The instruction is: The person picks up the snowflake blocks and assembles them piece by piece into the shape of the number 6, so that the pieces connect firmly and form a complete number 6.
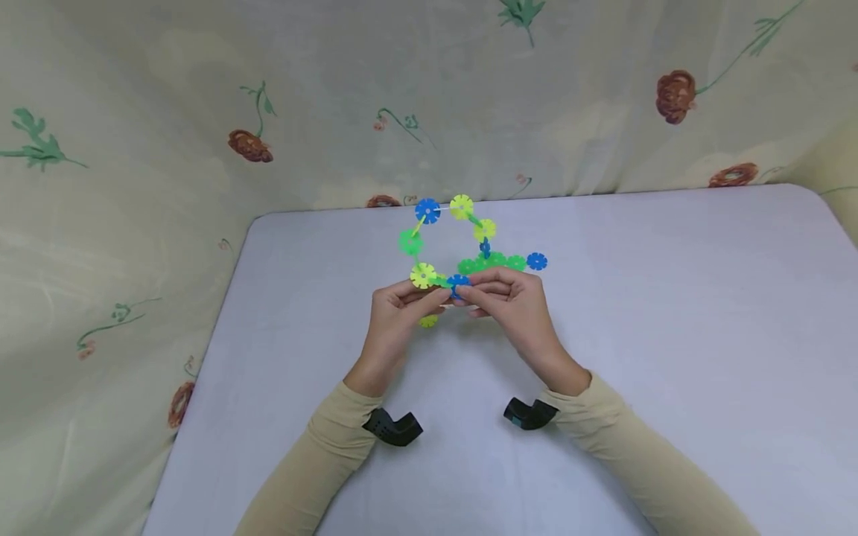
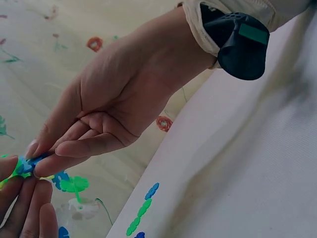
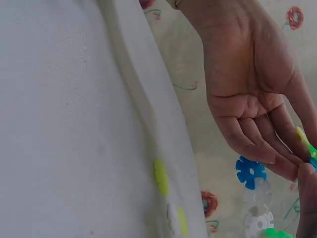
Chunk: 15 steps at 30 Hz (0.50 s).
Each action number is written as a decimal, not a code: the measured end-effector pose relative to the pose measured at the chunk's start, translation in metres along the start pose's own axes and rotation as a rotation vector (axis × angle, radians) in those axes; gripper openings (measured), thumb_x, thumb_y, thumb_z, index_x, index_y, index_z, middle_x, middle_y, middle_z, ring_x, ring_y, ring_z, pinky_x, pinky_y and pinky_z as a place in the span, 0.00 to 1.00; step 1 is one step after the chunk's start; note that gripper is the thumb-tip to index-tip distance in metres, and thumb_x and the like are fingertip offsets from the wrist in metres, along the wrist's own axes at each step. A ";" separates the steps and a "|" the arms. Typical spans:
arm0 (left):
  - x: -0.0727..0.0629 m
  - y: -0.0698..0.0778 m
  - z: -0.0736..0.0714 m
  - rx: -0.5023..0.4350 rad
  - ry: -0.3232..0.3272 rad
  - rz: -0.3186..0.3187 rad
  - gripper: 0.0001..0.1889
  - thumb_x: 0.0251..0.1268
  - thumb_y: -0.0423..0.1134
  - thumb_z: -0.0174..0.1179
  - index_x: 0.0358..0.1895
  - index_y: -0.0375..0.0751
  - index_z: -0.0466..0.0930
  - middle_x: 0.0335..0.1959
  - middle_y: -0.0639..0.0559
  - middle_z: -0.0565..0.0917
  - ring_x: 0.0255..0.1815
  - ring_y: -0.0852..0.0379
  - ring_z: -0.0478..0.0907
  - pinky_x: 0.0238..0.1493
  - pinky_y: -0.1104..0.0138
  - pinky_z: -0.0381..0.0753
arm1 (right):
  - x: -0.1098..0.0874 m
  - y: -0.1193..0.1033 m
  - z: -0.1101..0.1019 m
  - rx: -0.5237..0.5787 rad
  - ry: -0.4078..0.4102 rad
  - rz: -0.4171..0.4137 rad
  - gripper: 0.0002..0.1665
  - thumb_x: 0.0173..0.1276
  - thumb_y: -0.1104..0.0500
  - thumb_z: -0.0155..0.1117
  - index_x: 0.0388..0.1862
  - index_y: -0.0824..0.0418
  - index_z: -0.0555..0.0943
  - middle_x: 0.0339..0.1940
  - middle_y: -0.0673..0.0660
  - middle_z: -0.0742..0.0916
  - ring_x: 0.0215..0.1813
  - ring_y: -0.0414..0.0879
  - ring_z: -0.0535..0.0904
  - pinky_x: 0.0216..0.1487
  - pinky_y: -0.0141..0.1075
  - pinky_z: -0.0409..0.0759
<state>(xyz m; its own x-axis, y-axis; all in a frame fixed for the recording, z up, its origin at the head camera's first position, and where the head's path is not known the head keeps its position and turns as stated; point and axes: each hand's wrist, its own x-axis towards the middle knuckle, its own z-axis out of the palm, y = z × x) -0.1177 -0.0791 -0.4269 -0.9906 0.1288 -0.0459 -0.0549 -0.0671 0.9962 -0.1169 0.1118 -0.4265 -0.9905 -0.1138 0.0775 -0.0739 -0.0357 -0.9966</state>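
Note:
A chain of notched plastic snowflake discs in blue, yellow, green and white curves up in a loop beyond the hands. Its yellow disc (image 1: 423, 275) and blue disc (image 1: 459, 283) are at the near end. My left hand (image 1: 402, 309) pinches this end between thumb and fingertips. From the other side, my right hand (image 1: 516, 301) has its thumb on the face of the same blue disc and its fingers behind. Fingertips of both hands almost meet there. In the left wrist view, the pinched blue disc (image 2: 28, 165) is partly covered by fingers.
On the white table (image 1: 670, 335), a row of green discs (image 1: 496, 260) lies behind the right hand, with a blue disc (image 1: 537, 261) at its right. A yellow disc (image 1: 429, 321) is below the left fingers. Flower-patterned cloth (image 1: 469, 97) hangs behind.

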 end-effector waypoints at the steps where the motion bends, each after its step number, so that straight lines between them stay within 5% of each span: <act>1: 0.000 0.000 -0.001 0.000 0.008 0.005 0.11 0.68 0.36 0.70 0.49 0.34 0.88 0.44 0.46 0.92 0.43 0.57 0.90 0.50 0.60 0.91 | 0.000 0.000 0.002 -0.002 0.001 -0.013 0.13 0.69 0.61 0.74 0.46 0.69 0.86 0.37 0.56 0.94 0.38 0.43 0.92 0.40 0.39 0.92; 6: 0.002 -0.001 -0.003 -0.026 0.052 0.018 0.11 0.66 0.35 0.71 0.46 0.32 0.87 0.39 0.51 0.91 0.41 0.54 0.90 0.50 0.58 0.91 | 0.002 -0.003 0.006 -0.062 -0.024 -0.073 0.14 0.71 0.62 0.71 0.52 0.67 0.88 0.44 0.65 0.92 0.40 0.40 0.92 0.38 0.39 0.92; 11: 0.003 0.000 -0.004 -0.050 0.083 0.017 0.10 0.65 0.34 0.71 0.44 0.31 0.86 0.36 0.52 0.90 0.39 0.54 0.90 0.48 0.61 0.91 | 0.002 -0.003 0.007 -0.162 -0.048 -0.095 0.15 0.71 0.58 0.71 0.54 0.62 0.88 0.44 0.62 0.92 0.40 0.40 0.91 0.36 0.38 0.91; 15: 0.004 0.003 -0.005 -0.056 0.100 0.009 0.10 0.66 0.34 0.71 0.46 0.31 0.86 0.38 0.50 0.90 0.39 0.55 0.90 0.49 0.63 0.91 | 0.001 0.000 0.006 -0.213 -0.065 -0.110 0.16 0.71 0.57 0.72 0.55 0.60 0.87 0.43 0.60 0.92 0.40 0.50 0.91 0.34 0.37 0.91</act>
<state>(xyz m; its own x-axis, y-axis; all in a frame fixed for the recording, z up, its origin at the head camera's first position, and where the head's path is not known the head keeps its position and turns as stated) -0.1222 -0.0841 -0.4240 -0.9985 0.0291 -0.0470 -0.0503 -0.1231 0.9911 -0.1171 0.1058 -0.4259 -0.9660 -0.1851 0.1803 -0.2103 0.1580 -0.9648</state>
